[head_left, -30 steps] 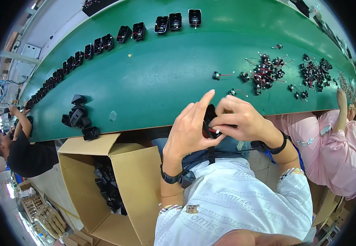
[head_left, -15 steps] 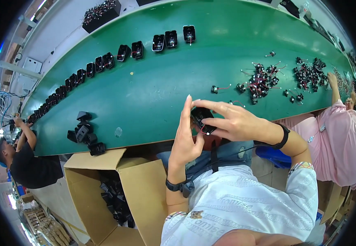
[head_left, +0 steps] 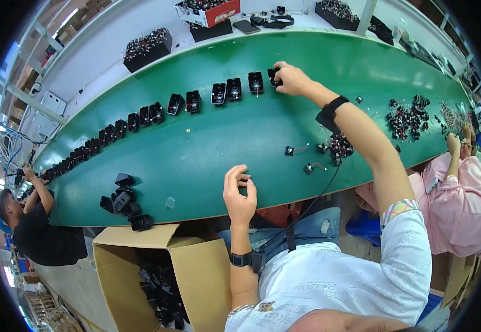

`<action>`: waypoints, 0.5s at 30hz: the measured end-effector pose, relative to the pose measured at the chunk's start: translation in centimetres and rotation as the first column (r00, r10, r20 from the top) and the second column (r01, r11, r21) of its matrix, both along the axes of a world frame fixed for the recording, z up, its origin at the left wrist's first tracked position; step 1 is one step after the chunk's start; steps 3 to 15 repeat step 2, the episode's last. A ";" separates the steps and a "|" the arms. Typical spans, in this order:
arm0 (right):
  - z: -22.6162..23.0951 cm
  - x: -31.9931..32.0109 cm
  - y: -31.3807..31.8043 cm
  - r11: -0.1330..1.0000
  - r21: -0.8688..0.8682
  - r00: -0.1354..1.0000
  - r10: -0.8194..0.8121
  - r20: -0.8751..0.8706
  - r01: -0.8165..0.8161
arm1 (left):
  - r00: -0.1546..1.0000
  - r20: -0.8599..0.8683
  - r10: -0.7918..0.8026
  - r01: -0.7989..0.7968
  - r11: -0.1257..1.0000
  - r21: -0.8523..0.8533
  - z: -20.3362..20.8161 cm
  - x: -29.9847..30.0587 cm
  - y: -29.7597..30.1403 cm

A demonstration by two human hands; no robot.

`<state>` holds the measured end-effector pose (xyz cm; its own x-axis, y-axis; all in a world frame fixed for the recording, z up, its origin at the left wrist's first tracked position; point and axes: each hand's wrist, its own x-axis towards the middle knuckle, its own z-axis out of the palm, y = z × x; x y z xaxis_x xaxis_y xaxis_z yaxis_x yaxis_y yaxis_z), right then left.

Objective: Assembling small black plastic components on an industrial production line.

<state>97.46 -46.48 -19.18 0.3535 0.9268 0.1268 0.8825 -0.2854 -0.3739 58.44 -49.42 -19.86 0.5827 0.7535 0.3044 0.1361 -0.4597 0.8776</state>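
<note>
At the far side of the green table (head_left: 213, 160), my right hand (head_left: 290, 79) grips a small black housing (head_left: 274, 77) from above. The housing is partly hidden under my fingers. It is at the right end of a long curved row of open black housings, beside one (head_left: 255, 83) with parts and a wire inside. My left hand (head_left: 240, 193) hovers at the table's near edge, fingers loosely curled and apart, with nothing in it. Two small black parts with red wires (head_left: 313, 167) lie to the right of it, near a pile of similar parts (head_left: 340, 148).
An open cardboard box (head_left: 199, 276) of black housings stands below the near edge. Several loose housings (head_left: 123, 200) lie left on the table. Bins of small parts (head_left: 147, 48) line the back ledge. Co-workers sit at left (head_left: 41, 232) and right (head_left: 451, 205).
My right hand has carried the black housing from beside my left hand to the far row. My left hand has let go and its fingers have curled. The view has shifted upward.
</note>
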 end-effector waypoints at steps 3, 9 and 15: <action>-0.4 -0.3 1.3 0.998 -0.055 1.000 0.017 -0.010 -0.017 | 0.999 0.041 0.003 -0.001 1.000 -0.029 -0.3 -0.5 0.1; -0.4 -0.3 1.3 0.998 -0.055 1.000 0.017 -0.010 -0.017 | 0.999 0.041 0.003 -0.001 1.000 -0.029 -0.3 -0.5 0.1; -0.4 -0.3 1.3 0.998 -0.055 1.000 0.017 -0.010 -0.017 | 0.999 0.041 0.003 -0.001 1.000 -0.029 -0.3 -0.5 0.1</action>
